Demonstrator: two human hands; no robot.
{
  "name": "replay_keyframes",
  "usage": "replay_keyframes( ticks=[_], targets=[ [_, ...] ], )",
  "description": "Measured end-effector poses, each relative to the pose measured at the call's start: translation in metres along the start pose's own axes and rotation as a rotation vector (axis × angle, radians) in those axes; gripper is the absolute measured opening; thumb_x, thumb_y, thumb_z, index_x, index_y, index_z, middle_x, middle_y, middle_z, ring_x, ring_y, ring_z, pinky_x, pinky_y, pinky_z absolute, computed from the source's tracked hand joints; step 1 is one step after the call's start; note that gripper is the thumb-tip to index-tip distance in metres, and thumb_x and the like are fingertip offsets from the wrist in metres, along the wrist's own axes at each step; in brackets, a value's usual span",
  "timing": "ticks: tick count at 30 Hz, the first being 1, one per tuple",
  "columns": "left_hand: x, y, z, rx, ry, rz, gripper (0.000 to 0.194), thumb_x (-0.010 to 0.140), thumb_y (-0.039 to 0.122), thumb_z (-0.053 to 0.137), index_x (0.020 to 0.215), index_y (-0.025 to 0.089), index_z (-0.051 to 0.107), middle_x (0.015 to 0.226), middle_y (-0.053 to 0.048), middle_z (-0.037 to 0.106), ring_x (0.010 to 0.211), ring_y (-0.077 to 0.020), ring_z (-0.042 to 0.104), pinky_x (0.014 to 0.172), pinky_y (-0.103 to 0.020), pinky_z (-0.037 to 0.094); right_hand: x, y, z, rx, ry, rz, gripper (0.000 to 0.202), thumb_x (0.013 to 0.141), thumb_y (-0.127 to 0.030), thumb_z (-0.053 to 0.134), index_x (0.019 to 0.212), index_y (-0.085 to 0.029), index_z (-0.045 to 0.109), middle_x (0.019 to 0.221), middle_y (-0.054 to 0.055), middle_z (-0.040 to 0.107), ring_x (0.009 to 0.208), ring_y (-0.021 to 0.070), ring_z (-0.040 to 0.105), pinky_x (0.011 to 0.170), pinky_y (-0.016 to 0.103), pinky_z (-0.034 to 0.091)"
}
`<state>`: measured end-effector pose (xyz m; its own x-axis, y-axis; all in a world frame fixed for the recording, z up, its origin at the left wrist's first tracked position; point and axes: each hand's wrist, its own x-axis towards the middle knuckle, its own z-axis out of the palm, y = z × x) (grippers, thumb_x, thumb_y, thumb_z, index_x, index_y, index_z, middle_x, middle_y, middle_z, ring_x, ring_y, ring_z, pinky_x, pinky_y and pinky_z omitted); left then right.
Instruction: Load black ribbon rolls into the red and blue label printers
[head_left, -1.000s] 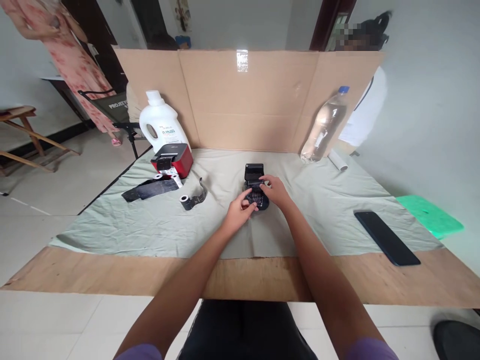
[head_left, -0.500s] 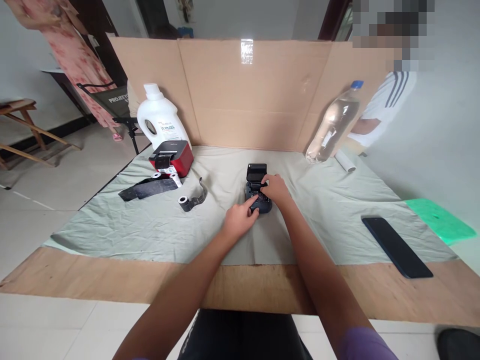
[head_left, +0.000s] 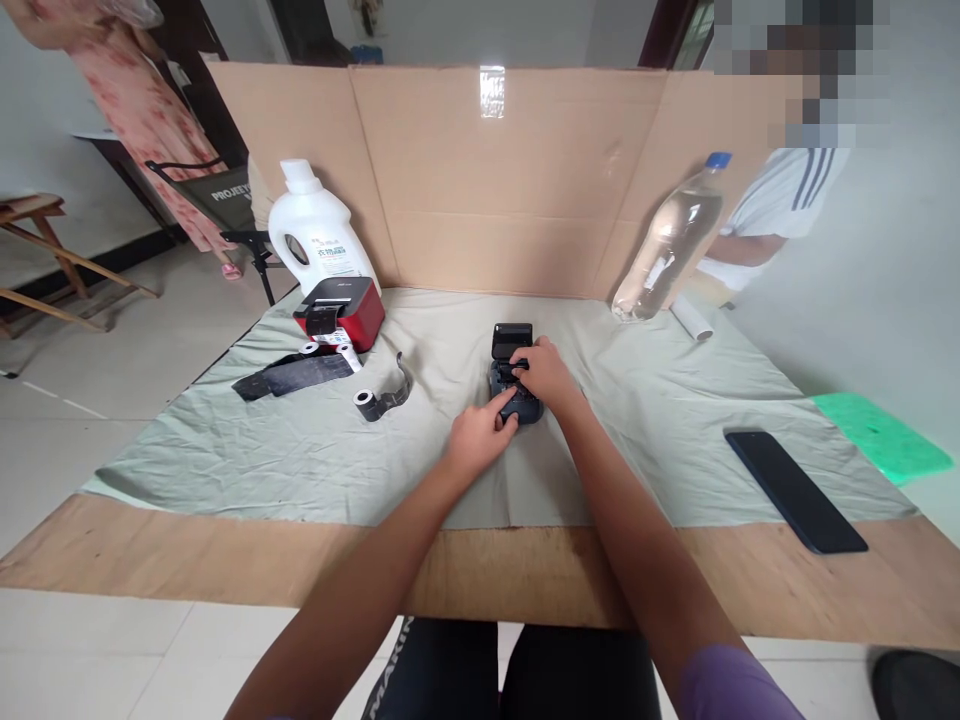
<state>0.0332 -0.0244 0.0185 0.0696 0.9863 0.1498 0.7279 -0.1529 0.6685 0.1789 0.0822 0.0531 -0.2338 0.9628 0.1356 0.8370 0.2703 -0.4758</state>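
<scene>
In the middle of the cloth lies a small dark portable label printer, its lid raised at the far end. My left hand grips its near left part, index finger laid across the top and thumb at the front edge. From the right, my right hand bends over the printer, fingertips curled at the open compartment just below the lid. What lies under those fingertips is too dark and covered to make out. Left of the printer is a roll of black labels with its strip partly unwound.
A red and black label printer stands at left before a white detergent jug; black label strips lie by it. A clear bottle leans on the cardboard screen. At right are a phone and a white tube.
My right hand has shifted slightly left and away from me over the compartment. My left hand keeps its hold. The view has tilted a little.
</scene>
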Motion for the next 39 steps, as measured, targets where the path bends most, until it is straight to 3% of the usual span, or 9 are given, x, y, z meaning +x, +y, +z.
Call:
replay_keyframes(
  ticks=[5, 10, 14, 18, 22, 26, 32, 39],
  targets=[
    [0.000, 0.001, -0.001, 0.000, -0.008, -0.003, 0.052, 0.093, 0.031, 0.059, 0.145, 0.029, 0.059, 0.061, 0.005, 0.063, 0.061, -0.0155, 0.059, 0.063, -0.026, 0.040, 0.002, 0.002, 0.000, 0.028, -0.016, -0.060, 0.025, 0.088, -0.014, 0.064, 0.105, -0.024, 0.079, 0.115, 0.012, 0.057, 0.110, 0.0287, 0.055, 0.099, 0.041, 0.045],
    [0.000, 0.004, -0.002, 0.013, -0.020, -0.016, 0.053, 0.093, 0.030, 0.060, 0.145, 0.029, 0.058, 0.062, 0.004, 0.065, 0.062, -0.0156, 0.061, 0.064, -0.026, 0.042, 0.003, 0.002, 0.002, 0.017, -0.037, -0.029, 0.021, 0.088, -0.017, 0.064, 0.099, -0.025, 0.080, 0.115, 0.012, 0.057, 0.108, 0.0305, 0.055, 0.096, 0.043, 0.046],
    [-0.001, 0.007, -0.004, 0.045, -0.008, -0.031, 0.051, 0.093, 0.032, 0.060, 0.144, 0.030, 0.060, 0.064, 0.004, 0.067, 0.065, -0.0165, 0.063, 0.065, -0.026, 0.042, 0.005, 0.005, 0.007, 0.038, 0.095, 0.040, 0.015, 0.082, -0.021, 0.069, 0.096, -0.021, 0.071, 0.109, 0.012, 0.056, 0.103, 0.0295, 0.056, 0.091, 0.043, 0.047],
    [-0.002, 0.010, -0.007, 0.091, -0.003, -0.038, 0.045, 0.093, 0.035, 0.061, 0.138, 0.031, 0.065, 0.070, 0.002, 0.071, 0.069, -0.0172, 0.066, 0.066, -0.027, 0.044, 0.011, 0.012, 0.011, 0.334, 0.277, 0.095, 0.031, 0.082, -0.034, 0.069, 0.106, -0.019, 0.055, 0.111, 0.010, 0.060, 0.092, 0.0229, 0.059, 0.089, 0.039, 0.049],
    [-0.003, 0.010, -0.009, 0.188, 0.001, -0.003, 0.040, 0.095, 0.039, 0.060, 0.133, 0.032, 0.068, 0.075, 0.001, 0.074, 0.073, -0.0197, 0.070, 0.069, -0.028, 0.046, 0.016, 0.019, 0.005, 0.596, 0.304, 0.094, 0.032, 0.085, -0.040, 0.061, 0.108, -0.022, 0.049, 0.113, 0.007, 0.064, 0.084, 0.0175, 0.060, 0.086, 0.035, 0.049],
    [-0.002, 0.007, -0.012, 0.292, -0.007, 0.041, 0.034, 0.095, 0.042, 0.060, 0.125, 0.032, 0.071, 0.077, 0.000, 0.075, 0.075, -0.0222, 0.072, 0.071, -0.030, 0.048, 0.013, 0.025, -0.012, 0.608, 0.174, 0.051, 0.025, 0.080, -0.041, 0.062, 0.094, -0.022, 0.053, 0.105, 0.004, 0.064, 0.082, 0.0166, 0.059, 0.084, 0.035, 0.048],
    [-0.001, 0.004, -0.016, 0.349, -0.028, 0.094, 0.033, 0.095, 0.042, 0.060, 0.124, 0.030, 0.070, 0.077, -0.001, 0.075, 0.075, -0.0213, 0.072, 0.072, -0.028, 0.048, 0.001, 0.031, -0.037, 0.545, -0.220, 0.000, 0.024, 0.069, -0.031, 0.071, 0.088, -0.019, 0.061, 0.106, 0.003, 0.064, 0.082, 0.0160, 0.058, 0.079, 0.031, 0.047],
    [-0.003, -0.007, -0.011, 0.360, 0.013, 0.210, 0.033, 0.103, 0.036, 0.047, 0.124, 0.029, 0.072, 0.101, -0.005, 0.080, 0.083, -0.0204, 0.074, 0.074, -0.028, 0.048, 0.000, 0.026, -0.033, 0.535, -0.281, 0.225, 0.045, 0.074, -0.027, 0.073, 0.116, -0.021, 0.060, 0.120, 0.009, 0.062, 0.086, 0.0182, 0.060, 0.072, 0.030, 0.048]
  ],
)
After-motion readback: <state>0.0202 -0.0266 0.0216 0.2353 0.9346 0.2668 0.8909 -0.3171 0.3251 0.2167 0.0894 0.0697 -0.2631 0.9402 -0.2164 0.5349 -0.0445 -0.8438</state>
